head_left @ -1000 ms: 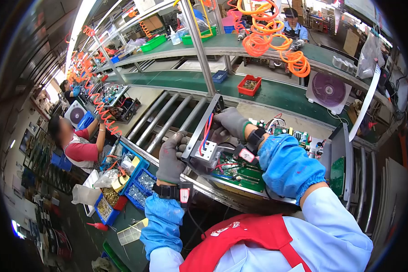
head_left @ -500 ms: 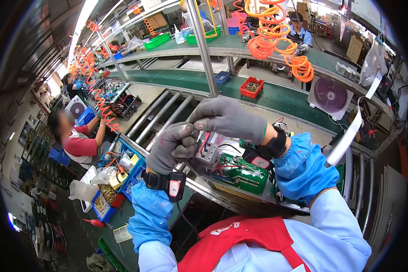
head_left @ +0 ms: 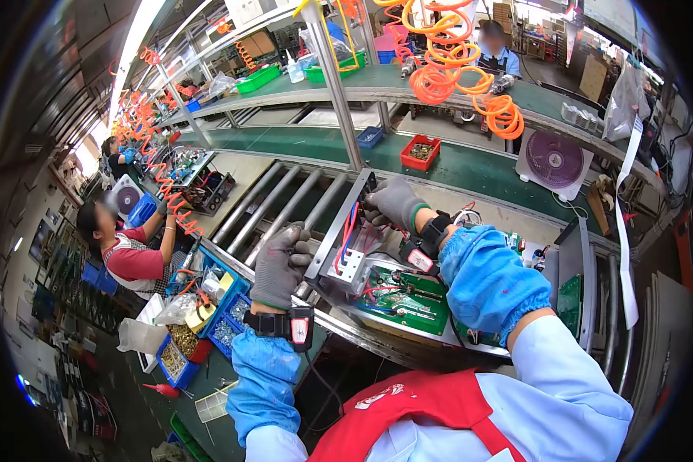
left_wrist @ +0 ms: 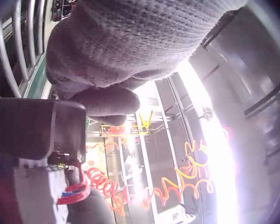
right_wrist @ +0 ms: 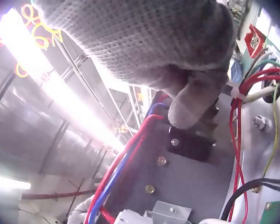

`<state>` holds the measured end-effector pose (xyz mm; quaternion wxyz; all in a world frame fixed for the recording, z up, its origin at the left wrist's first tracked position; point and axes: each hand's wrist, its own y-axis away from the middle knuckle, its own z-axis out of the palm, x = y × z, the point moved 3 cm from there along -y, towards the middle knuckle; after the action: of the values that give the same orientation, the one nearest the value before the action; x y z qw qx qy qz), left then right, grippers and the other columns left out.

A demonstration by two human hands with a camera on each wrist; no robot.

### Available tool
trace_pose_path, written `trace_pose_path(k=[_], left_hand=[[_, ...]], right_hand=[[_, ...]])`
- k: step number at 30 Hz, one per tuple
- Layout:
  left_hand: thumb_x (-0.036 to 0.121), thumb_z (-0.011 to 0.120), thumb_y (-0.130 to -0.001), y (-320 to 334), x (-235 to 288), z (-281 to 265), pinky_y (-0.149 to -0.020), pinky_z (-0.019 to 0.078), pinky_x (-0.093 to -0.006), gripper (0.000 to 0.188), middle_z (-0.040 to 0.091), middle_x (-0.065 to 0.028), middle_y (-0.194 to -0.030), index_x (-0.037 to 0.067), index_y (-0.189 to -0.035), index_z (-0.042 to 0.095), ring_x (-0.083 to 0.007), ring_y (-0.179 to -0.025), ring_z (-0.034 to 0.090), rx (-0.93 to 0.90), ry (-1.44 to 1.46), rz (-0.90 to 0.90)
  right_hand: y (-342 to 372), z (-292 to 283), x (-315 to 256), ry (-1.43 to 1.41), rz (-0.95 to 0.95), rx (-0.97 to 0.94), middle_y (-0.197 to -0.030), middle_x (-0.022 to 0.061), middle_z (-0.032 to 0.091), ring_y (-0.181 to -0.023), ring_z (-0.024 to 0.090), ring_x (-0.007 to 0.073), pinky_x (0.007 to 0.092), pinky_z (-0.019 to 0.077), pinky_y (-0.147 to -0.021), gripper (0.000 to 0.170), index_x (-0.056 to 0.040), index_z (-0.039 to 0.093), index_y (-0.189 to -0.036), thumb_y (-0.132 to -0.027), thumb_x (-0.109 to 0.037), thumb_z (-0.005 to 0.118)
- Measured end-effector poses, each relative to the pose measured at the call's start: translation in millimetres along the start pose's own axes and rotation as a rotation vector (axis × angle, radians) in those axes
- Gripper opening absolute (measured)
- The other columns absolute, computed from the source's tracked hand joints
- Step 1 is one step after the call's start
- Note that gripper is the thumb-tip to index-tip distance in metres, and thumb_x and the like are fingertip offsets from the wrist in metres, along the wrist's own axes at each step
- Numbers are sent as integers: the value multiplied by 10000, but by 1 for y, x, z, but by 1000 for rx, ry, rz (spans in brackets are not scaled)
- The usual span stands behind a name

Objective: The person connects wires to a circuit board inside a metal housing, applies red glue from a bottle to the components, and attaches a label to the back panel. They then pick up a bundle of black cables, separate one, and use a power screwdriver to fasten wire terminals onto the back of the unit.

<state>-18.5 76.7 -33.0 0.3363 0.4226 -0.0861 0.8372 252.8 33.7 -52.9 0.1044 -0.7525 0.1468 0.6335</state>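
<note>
One metal panel (right_wrist: 191, 182), long axis running away from the red apron (head_left: 416, 404), is set between left hand (head_left: 279, 266) and right hand (head_left: 395, 204), one white block (head_left: 352, 266) at its near end. Far end is pinched in the right grip, fingers closed; left fingers are curled just beside the panel, contents can't be told.

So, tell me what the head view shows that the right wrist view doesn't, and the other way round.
Only the head view shows the purple fan and the red apron.

Only the right wrist view clearly shows the brass screws on the face of the metal panel and a thin yellowish wire.

Both show that panel, the right hand, red wires, a blue wire and the red tray.
</note>
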Motion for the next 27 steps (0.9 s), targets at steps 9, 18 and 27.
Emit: trace_pose_path(k=[9,18,27], left_hand=[[221,584,-970,13,-17,18,-466,393,-146,209,595,17,-738,34,-1052,628,-25,-526,478,24,-162,-34],[176,588,-943,12,-19,22,-458,367,-121,242,617,4,-836,0,-1107,617,9,-565,463,71,-255,80],[110,568,-928,15,-18,28,-496,405,-131,289,681,-56,-878,-32,-1178,596,-20,-606,546,86,-296,170]], right_hand=[[11,3,1,-97,137,-7,-769,139,710,-523,657,185,301,523,-450,226,56,666,-984,-917,-160,669],[13,13,0,-183,186,79,-783,140,699,-553,659,169,294,514,-448,211,71,689,-886,-895,-138,663],[-3,15,4,750,-223,219,-755,155,708,-621,713,270,388,569,-557,280,51,685,-851,-930,-207,608]])
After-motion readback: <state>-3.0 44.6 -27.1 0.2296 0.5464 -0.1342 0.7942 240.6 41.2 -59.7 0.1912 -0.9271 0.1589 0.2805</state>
